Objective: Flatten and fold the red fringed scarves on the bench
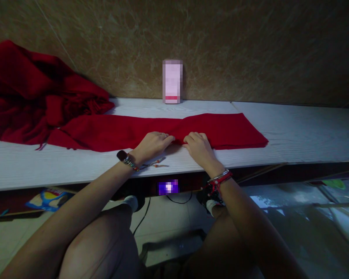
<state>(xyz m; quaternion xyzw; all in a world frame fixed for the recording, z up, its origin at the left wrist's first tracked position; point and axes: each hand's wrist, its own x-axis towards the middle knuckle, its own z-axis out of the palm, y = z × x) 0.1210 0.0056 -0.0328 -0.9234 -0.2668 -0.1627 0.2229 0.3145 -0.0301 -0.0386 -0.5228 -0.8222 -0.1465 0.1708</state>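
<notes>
A long strip of red cloth [221, 130], folded over itself, lies flat along the white wood-grain shelf [291, 131]. My left hand [154, 144] rests at its near edge, fingers closed together on the fabric there. Just to the right, my right hand [199, 147] has its fingers curled over the same edge, a small gap apart from the left. The thumbs are partly hidden. At the far left the strip runs into a heaped, crumpled mass of red cloth [26, 85].
A phone-like pale device [172, 81], blurred, leans on the brown marbled wall [250, 50] behind. Below the shelf are a small lit screen [168, 187], a dark cable [145, 217] and a colourful packet [50, 199]. My knees sit close under the edge.
</notes>
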